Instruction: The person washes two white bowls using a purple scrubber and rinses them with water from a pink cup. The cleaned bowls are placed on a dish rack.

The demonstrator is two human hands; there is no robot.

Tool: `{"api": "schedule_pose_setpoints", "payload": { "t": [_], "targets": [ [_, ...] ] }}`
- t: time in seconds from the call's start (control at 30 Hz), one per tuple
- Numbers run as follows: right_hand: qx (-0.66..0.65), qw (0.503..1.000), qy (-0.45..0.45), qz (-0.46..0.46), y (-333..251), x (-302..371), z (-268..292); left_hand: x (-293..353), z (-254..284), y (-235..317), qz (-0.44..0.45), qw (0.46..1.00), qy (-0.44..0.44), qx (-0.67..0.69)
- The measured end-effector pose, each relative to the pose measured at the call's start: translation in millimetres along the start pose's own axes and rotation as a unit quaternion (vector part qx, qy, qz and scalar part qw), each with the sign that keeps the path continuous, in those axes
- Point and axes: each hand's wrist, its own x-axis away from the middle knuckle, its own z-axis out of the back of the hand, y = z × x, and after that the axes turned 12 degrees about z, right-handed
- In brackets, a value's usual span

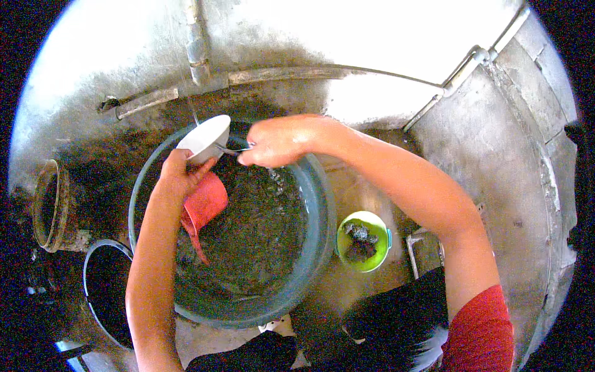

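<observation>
My left hand grips a white bowl by its lower side, tilted over the tub. My right hand is closed around a thin silvery metal utensil, whose far end reaches the bowl's side; whether it is a spoon or a fork I cannot tell. A thin stream of water comes down at the bowl's far rim. Below my left hand, a red plastic dipper lies tipped inside the large grey-green tub, its handle pointing toward me. Dark water shows in the tub.
Right of the tub stands a small lime-green pail holding dark and silvery scrubbing material. A dark bucket and a grimy round container stand at the left. Pipes run along the far wall. A small stool-like frame is near my right arm.
</observation>
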Motion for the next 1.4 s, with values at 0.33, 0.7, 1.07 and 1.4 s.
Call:
{"api": "schedule_pose_setpoints", "payload": {
  "t": [0.33,0.7,1.07,1.4],
  "targets": [
    [-0.002,0.995,-0.088,-0.044,-25.5,-74.1,65.5,-12.4,-7.2,0.7,0.033,0.969,0.027,0.245],
    [0.023,0.957,0.290,0.005,9.5,-160.0,5.9,-10.8,-22.4,10.2,0.028,0.982,0.017,0.184],
    [-0.123,0.859,0.487,0.097,2.3,-163.1,-26.7,-12.9,-22.1,4.9,0.007,0.970,-0.062,0.237],
    [0.187,0.949,0.254,-0.009,0.2,-104.5,-2.8,-6.2,-25.0,-5.7,-0.013,0.970,0.094,0.223]
  ]
}}
